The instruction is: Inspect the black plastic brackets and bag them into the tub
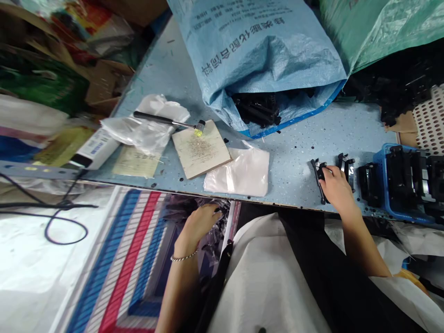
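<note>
1. By the right hand [336, 189], with its thumb and fingers drawn closely together, a narrow black plastic part [319, 185] was gripped at the near edge of the table.
2. The left hand [201, 224] was held low, fingers bent, over dark plastic pieces [176, 208] in an open bag striped in blue, white and red [116, 268]; whether anything was grasped there could not be told.
3. Just right of the right-hand grip, a second black plastic part [347, 169] was laid; farther right, a blue plastic basket [384, 185] was filled with more black parts.
4. Beneath the right-hand grip, a pale blue, dark-speckled tabletop [291, 159] was seen, with small black bits scattered over it.
5. Well left of that grip, a translucent plastic bag [248, 173] was spread flat, partly against a cream square board [199, 155] strewn with brown grit.
6. Beyond the left hand, a black-handled hammer [156, 118] was rested with its head over the board, its handle across crumpled clear plastic [149, 132].
7. Beyond both hands, a light blue woven sack printed with dark characters [249, 51] was left open-mouthed, black parts showing inside; to its right, a green woven sack [388, 32] was placed.
8. Far left of the grip, bags and cardboard were heaped, and a black cable [65, 208] was looped above a pale floor [27, 286].
</note>
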`<state>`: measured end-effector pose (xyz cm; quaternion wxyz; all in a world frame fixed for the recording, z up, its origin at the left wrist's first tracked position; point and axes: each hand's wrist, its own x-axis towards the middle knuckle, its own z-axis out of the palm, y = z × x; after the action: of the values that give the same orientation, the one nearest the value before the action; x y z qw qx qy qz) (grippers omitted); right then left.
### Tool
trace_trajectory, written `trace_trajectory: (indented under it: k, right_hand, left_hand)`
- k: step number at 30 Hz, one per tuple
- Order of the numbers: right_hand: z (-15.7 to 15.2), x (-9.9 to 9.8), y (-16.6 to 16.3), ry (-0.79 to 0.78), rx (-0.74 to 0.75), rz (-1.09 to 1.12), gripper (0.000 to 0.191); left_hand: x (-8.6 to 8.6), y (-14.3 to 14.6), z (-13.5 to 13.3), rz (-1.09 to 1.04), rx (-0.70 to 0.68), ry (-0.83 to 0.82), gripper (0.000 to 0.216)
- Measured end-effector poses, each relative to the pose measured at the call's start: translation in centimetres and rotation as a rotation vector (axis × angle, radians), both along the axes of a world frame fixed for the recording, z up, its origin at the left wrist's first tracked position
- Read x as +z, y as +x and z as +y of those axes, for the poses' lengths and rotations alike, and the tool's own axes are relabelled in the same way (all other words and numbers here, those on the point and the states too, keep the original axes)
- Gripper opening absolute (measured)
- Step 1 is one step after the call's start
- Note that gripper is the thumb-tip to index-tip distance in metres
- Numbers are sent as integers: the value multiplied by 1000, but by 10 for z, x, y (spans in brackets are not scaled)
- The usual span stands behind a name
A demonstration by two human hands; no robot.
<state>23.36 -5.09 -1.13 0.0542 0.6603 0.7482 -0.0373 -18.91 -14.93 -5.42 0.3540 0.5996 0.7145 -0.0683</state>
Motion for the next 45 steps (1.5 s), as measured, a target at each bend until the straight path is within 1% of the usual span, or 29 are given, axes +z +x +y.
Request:
trace_trajectory:
  k: [1, 3, 5, 7, 8, 10, 11, 13, 14, 16, 18, 20, 22, 24, 26, 27, 28, 30, 32, 33, 34, 36, 38, 39, 40, 41, 42, 43, 45]
  right_hand:
    - [-2, 1, 0, 2, 6, 2, 39]
    - [-7, 5, 1, -39, -47, -52, 38]
    - [-14, 9, 3, -137, -125, -131, 37]
    - [-19, 10, 6, -227, -151, -161, 34]
    - [-21, 9, 9, -251, -150, -154, 33]
    - [-22, 7, 15, -269, -154, -97, 29]
    - [-21, 6, 17, -284, -163, -36, 27]
    - [-18, 2, 19, -322, -201, 192, 24]
    - [-16, 0, 17, -340, -224, 370, 25]
    - [-10, -5, 3, -375, -280, 819, 28]
    - [-3, -9, -24, -430, -325, 1262, 32]
    - [6, -13, -59, -521, -339, 1600, 29]
    - [17, -20, -95, -606, -341, 1846, 24]
    - [30, -29, -128, -663, -365, 2012, 24]
    - [40, -39, -153, -677, -426, 2051, 26]
    - [43, -42, -160, -668, -460, 2033, 26]
    - [44, -45, -164, -643, -485, 2005, 27]
    - [40, -45, -160, -567, -482, 1955, 25]
    - [27, -40, -143, -588, -423, 1927, 24]
    - [19, -37, -131, -666, -389, 1908, 24]
    - [10, -35, -119, -791, -363, 1880, 25]
    - [-7, -35, -98, -1109, -359, 1810, 24]
    - [-17, -41, -88, -1389, -425, 1749, 22]
    - [-19, -45, -87, -1497, -475, 1732, 21]
    - [-19, -50, -89, -1567, -522, 1731, 21]
    - [-17, -54, -92, -1585, -555, 1739, 20]
    - [-15, -58, -98, -1558, -573, 1751, 20]
    - [-12, -61, -104, -1501, -583, 1770, 19]
    - [-8, -63, -117, -1303, -559, 1794, 19]
  left_hand:
    - [1, 9, 7, -113, 28, 47, 27]
    - [8, 34, 23, -364, 87, 206, 28]
    - [10, 64, 45, -476, 147, 438, 27]
    - [3, 95, 70, -391, 172, 646, 18]
    - [-3, 107, 82, -325, 165, 694, 14]
    - [-15, 119, 100, -254, 141, 699, 9]
    - [-20, 120, 106, -274, 124, 674, 10]
    - [-26, 111, 113, -401, 123, 616, 17]
    - [-27, 105, 113, -479, 144, 590, 17]
    - [-27, 93, 112, -598, 221, 544, 14]
    - [-26, 86, 110, -664, 309, 507, 12]
    - [-24, 86, 109, -708, 376, 471, 12]
    - [-23, 89, 107, -745, 426, 424, 11]
    - [-21, 91, 105, -755, 460, 429, 10]
    - [-18, 88, 100, -698, 417, 530, 7]
    - [-16, 86, 97, -634, 350, 602, 9]
    - [-14, 82, 93, -551, 259, 666, 17]
    - [-11, 74, 87, -381, 79, 747, 32]
    - [-9, 68, 84, -289, -8, 778, 39]
    - [-9, 66, 84, -284, -13, 782, 41]
    - [-8, 65, 84, -303, -5, 779, 42]
    - [-7, 64, 85, -374, 14, 760, 45]
    - [-3, 65, 83, -432, -4, 754, 49]
    - [1, 66, 79, -448, -25, 767, 51]
    - [5, 68, 75, -461, -50, 789, 54]
    - [9, 70, 68, -478, -78, 814, 55]
    - [14, 72, 61, -503, -108, 833, 56]
    - [18, 76, 53, -539, -141, 843, 57]
    - [24, 87, 37, -626, -220, 832, 59]
